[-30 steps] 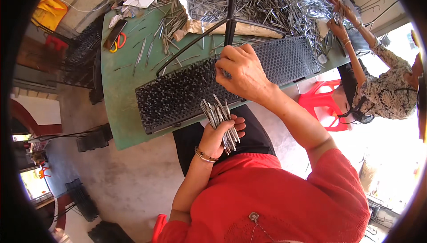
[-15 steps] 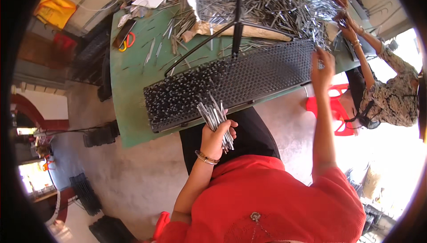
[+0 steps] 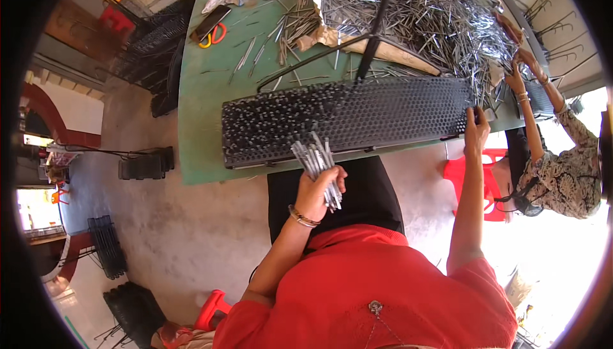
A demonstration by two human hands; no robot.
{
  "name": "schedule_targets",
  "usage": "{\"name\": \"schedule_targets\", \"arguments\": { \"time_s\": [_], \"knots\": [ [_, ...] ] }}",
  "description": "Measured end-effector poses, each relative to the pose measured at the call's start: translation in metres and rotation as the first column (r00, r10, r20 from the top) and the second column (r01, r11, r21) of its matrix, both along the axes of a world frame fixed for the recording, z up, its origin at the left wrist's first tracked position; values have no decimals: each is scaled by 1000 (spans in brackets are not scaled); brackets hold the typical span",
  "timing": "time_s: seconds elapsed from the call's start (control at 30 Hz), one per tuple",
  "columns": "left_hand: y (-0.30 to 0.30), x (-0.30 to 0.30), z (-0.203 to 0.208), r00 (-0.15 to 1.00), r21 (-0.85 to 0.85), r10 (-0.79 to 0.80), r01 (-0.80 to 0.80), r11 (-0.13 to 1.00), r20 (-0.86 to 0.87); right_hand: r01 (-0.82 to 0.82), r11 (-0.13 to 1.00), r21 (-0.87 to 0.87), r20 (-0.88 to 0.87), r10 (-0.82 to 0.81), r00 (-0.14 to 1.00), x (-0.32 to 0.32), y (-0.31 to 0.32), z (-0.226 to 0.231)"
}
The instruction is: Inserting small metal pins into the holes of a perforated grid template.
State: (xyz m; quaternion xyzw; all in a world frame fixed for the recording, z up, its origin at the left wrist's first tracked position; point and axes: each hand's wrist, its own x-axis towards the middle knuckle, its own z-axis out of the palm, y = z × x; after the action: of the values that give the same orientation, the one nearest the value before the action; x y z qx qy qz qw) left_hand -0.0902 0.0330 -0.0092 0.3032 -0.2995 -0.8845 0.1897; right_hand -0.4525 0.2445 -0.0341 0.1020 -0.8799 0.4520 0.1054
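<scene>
My left hand (image 3: 321, 186) is closed around a bundle of thin silvery metal strips (image 3: 313, 160), held upright in front of the near edge of a long black perforated panel (image 3: 402, 109). The panel's left part is thick with small shiny-tipped pieces standing in its holes, while its middle and right show bare holes. At the panel's right end my right hand (image 3: 476, 133) has its fingers pinched together, touching the corner. Whatever may be between those fingers is too small to make out.
A big heap of loose metal strips (image 3: 434, 23) lies beyond the panel on the green table (image 3: 201, 119). A dark metal post (image 3: 377, 36) rises behind the panel. Orange-handled scissors (image 3: 214, 35) lie far left. At right, another person's hands (image 3: 520, 71) reach the heap beside a red stool (image 3: 456, 176).
My right hand has come down from above the panel's right end to its corner. The view has turned a little. My left hand still grips the strips.
</scene>
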Motion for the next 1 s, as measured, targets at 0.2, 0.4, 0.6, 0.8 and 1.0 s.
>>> {"name": "schedule_targets", "arguments": {
  "time_s": [0.2, 0.4, 0.6, 0.8, 1.0],
  "knots": [
    [3, -1, -14, 990, -50, 97, -92, 995, 106, -87, 994, -59, 24, 89, 996, 14, -17, 0],
    [10, -2, -2, 978, -164, 167, -146, 976, 122, -159, 987, -13, 8, 159, 987, 12, -11, -1],
    [36, -19, 22, 993, -107, -32, 44, 993, 113, -520, 853, -31, -317, 485, 815, 76, -58, 63],
    [35, -56, 41, 995, -73, -95, 96, 993, 29, -690, 430, -582, 389, 893, 227, 135, -109, 68],
    [24, -61, 29, 960, -49, -277, 276, 960, -40, -581, 418, -698, 506, 863, 13, 126, -126, 72]
  ]
}}
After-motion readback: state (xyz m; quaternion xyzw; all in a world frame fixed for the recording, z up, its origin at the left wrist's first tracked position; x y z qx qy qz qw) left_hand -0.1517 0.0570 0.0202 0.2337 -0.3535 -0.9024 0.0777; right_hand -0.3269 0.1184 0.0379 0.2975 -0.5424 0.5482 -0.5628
